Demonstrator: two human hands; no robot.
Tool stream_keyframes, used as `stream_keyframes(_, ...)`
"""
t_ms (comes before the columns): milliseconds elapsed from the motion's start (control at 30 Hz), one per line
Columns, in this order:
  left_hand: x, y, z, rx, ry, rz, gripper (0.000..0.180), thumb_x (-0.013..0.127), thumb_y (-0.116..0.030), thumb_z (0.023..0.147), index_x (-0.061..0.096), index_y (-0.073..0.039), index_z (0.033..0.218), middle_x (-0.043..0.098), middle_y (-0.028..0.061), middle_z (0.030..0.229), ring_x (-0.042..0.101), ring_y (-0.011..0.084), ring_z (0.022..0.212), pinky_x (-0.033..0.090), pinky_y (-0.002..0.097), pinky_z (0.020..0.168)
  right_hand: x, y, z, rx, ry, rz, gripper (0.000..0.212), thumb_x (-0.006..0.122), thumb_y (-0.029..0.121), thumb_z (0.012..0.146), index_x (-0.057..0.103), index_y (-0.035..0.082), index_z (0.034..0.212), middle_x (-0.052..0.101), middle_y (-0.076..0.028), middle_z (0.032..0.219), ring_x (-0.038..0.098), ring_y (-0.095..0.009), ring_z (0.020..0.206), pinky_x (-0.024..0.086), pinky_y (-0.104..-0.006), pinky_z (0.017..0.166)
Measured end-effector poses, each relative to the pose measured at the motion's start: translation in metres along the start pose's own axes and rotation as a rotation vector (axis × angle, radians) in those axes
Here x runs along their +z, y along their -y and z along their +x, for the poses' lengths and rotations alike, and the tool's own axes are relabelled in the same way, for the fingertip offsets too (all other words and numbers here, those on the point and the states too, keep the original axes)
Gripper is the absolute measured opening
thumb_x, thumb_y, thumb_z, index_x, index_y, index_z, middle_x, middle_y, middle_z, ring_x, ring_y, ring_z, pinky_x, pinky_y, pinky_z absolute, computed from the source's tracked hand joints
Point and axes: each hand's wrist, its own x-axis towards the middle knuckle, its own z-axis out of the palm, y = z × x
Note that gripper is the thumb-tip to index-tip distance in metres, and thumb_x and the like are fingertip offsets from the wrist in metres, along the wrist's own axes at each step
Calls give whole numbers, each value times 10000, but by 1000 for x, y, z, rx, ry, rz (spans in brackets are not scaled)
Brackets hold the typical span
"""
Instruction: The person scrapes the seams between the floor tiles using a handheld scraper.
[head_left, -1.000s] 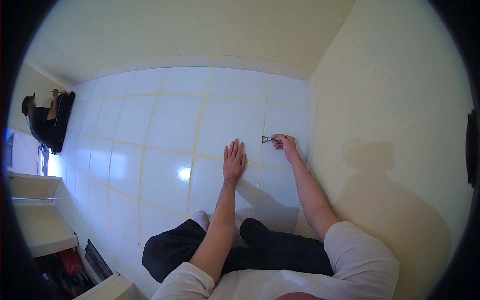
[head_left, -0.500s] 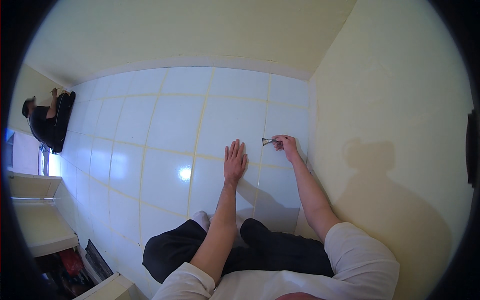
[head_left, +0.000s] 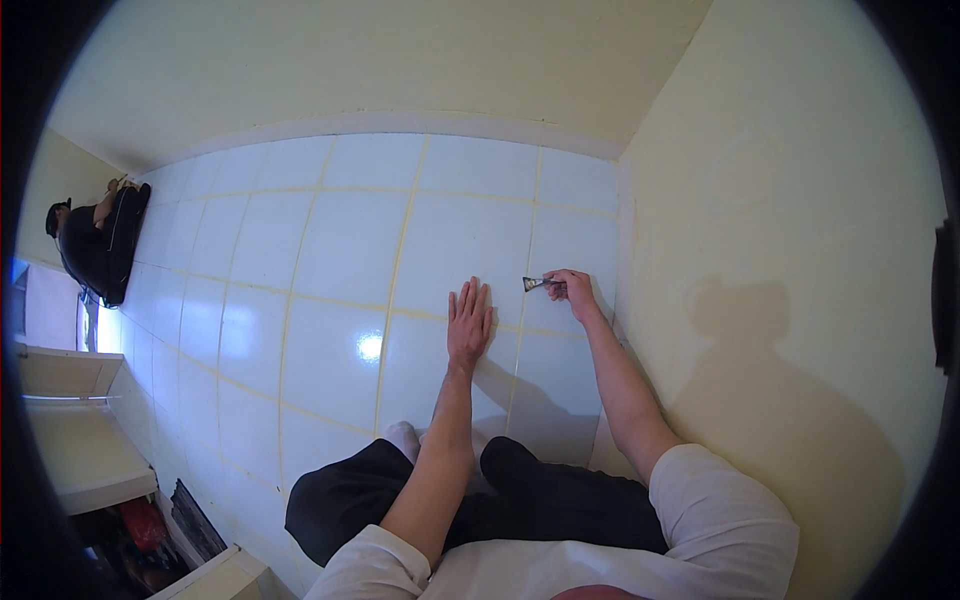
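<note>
Left hand (head_left: 468, 320) open, palm down on the tiles (head_left: 340, 245), fingers extended and slightly apart; right hand (head_left: 571, 291), just beyond it to the right, closed around the handle of the scraper (head_left: 532, 284), whose blade points toward the left hand and lies at or very near the thin joint (head_left: 515, 370) between the two hands (contact of blade with floor cannot be told from this angle). Progress, judged by colour alone: the thin joint looks narrow and fairly pale nearer the body than the blade; the broad joint (head_left: 404, 230) to the left of the left hand carries a distinct yellow band, as do others beyond it, and these appear untreated; no loose scrapings can be made out by either hand, so how much is finished is uncertain; the wall (head_left: 690, 200) stands to the right of the right hand; a co-worker (head_left: 95, 245) sits far to the left of both.
</note>
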Motion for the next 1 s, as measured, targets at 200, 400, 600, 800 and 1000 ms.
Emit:
stream_keyframes(200, 0, -1, 1, -11, -6, -23, 550, 429, -291, 1025, 308, -123, 1535, 239, 92, 1622, 237, 240, 1490, 136, 492, 1224, 0, 0, 0, 4, -9, 18, 276, 541, 158, 875, 716, -36, 964, 682, -108, 754, 635, -156, 610, 508, -280, 560)
stream_keyframes(400, 3, 1, 0, -5, -16, -22, 549, 439, -280, 1021, 315, -122, 1532, 251, 88, 1618, 247, 235, 1486, 146, 486, 1224, -1, 1, 1, 5, 13, 0, 294, 527, 170, 879, 720, -36, 960, 681, -111, 743, 634, -155, 601, 514, -286, 561)
stream_keyframes(600, 1, 0, 1, -6, -29, -23, 544, 438, -278, 1023, 317, -129, 1532, 256, 84, 1617, 250, 232, 1486, 153, 480, 1223, 1, 0, 1, 7, -15, 14, 310, 575, 243, 936, 722, -29, 947, 679, -100, 723, 631, -141, 584, 504, -271, 548)
stream_keyframes(800, -1, -3, 2, 0, -31, -36, 544, 438, -280, 1025, 316, -129, 1533, 261, 88, 1615, 250, 233, 1486, 152, 482, 1221, 3, 2, 3, 11, -110, -152, 560, 558, 518, 978, 726, -14, 924, 665, -72, 666, 609, -119, 523, 486, -257, 511)
stream_keyframes(1000, 3, 3, 10, -14, -18, -20, 546, 432, -285, 1026, 312, -126, 1535, 256, 92, 1617, 249, 240, 1487, 149, 490, 1220, 8, 10, 10, 27, -85, -213, 624, 530, 569, 974, 727, -19, 903, 668, -75, 670, 613, -122, 527, 480, -252, 491)
